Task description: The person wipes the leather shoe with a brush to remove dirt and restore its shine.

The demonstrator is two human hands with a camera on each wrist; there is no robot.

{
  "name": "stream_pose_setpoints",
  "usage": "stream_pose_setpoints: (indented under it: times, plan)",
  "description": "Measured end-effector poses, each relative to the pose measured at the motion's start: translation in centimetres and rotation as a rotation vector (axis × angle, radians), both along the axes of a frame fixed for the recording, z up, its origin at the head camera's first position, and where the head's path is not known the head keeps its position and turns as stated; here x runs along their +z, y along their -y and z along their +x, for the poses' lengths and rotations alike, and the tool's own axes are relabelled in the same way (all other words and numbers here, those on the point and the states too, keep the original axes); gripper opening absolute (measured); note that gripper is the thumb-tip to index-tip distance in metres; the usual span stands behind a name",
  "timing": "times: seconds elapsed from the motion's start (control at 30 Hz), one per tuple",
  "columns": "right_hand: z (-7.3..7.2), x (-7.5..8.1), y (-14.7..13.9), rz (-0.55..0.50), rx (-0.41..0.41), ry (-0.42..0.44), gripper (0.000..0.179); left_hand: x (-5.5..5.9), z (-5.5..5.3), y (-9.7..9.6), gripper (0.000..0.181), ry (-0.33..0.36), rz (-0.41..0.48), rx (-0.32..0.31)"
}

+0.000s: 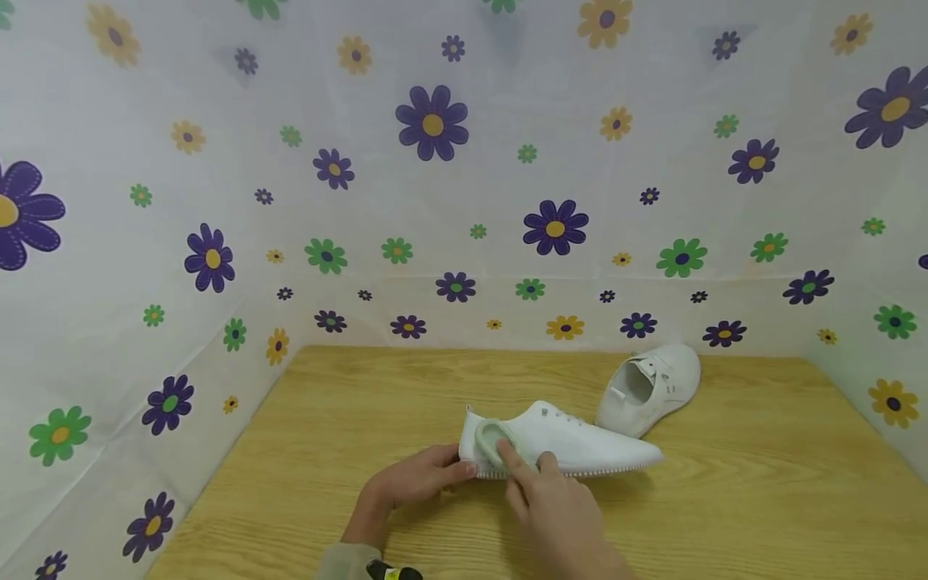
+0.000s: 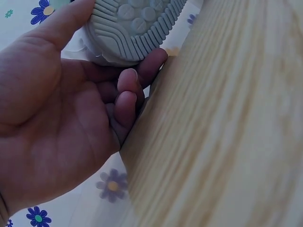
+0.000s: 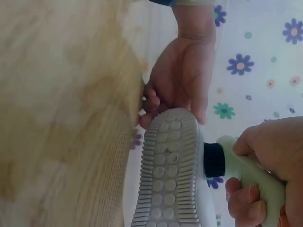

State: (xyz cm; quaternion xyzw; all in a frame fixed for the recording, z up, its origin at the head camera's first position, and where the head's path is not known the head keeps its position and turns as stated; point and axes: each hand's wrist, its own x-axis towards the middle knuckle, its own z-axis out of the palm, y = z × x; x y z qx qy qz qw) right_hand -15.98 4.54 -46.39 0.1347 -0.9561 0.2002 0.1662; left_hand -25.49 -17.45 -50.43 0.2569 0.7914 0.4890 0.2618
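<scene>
A white lace-up shoe [image 1: 602, 447] is tipped on its side, its ridged sole [image 3: 165, 175] facing the person. My left hand [image 1: 413, 479] grips it by the heel, thumb on one side and fingers bent behind. In my right hand [image 1: 561, 511] is a pale green scrub brush [image 3: 260, 187]. Its dark bristles [image 3: 214, 160] touch or nearly touch the side of the shoe near the heel. The right index finger lies along the brush in the head view. Behind the toe stands the other white shoe [image 1: 677, 379], its opening toward the left.
The shoes are on a wood-grain table [image 1: 348, 403]. White sheeting [image 1: 478, 177] with purple, green and yellow flowers rises behind the table and along both sides. The second shoe sits near the back edge, right of centre.
</scene>
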Motion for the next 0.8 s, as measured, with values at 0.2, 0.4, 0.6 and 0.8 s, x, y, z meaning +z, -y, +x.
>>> stream_pose_setpoints:
  times: [0.2, 0.4, 0.6, 0.8]
  plan:
    - [-0.9, -0.1, 0.0, -0.074, 0.071, 0.038, 0.047, 0.2, -0.1, 0.0, 0.052, 0.003, -0.017, 0.006]
    - [0.0, 0.2, -0.1, -0.074, 0.073, 0.055, 0.045, 0.1, -0.2, -0.1, 0.051, 0.002, 0.005, -0.018]
    - [-0.3, 0.5, -0.4, -0.066, 0.014, 0.051, 0.046, 0.8, -0.2, -0.1, 0.046, 0.009, -0.001, -0.034]
    - [-0.5, -0.1, 0.0, -0.111, 0.114, 0.081, 0.047, 0.4, -0.1, 0.0, 0.054, 0.013, -0.015, -0.022]
